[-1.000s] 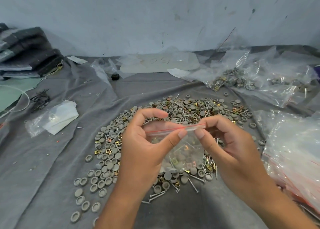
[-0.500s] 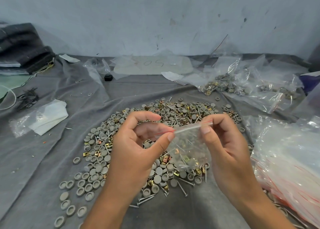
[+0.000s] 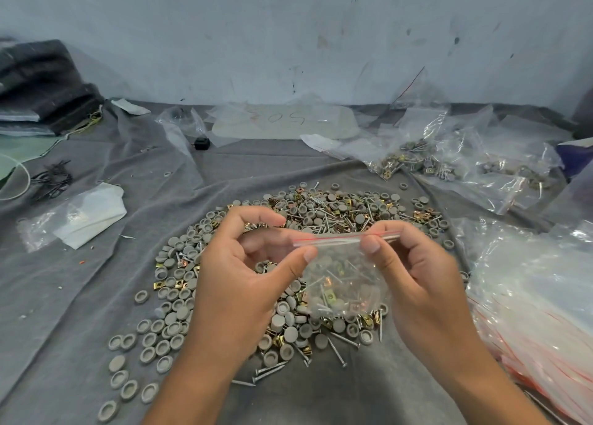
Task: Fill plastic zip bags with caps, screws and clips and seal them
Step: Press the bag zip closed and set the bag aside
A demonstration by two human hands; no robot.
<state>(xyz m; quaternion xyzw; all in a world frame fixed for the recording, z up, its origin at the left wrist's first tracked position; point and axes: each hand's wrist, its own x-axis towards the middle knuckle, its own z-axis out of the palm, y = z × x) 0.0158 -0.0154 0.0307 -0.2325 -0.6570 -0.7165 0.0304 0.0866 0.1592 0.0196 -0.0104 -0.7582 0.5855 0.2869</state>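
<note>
Zip bag [image 3: 345, 283], filled, hangs over the parts pile [image 3: 314, 219] mid-cloth; right hand [image 3: 417, 277] fingers pinch its red strip, left hand [image 3: 244, 273] thumb and forefinger just touch the strip's end (press along it evenly)

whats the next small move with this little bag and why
Probably run the pinch along the red zip strip to close it. The small bag already holds screws, caps and clips. The right hand pinches the strip near its right end and the left hand's thumb sits at the left end. Whether it is sealed cannot be told.
</note>
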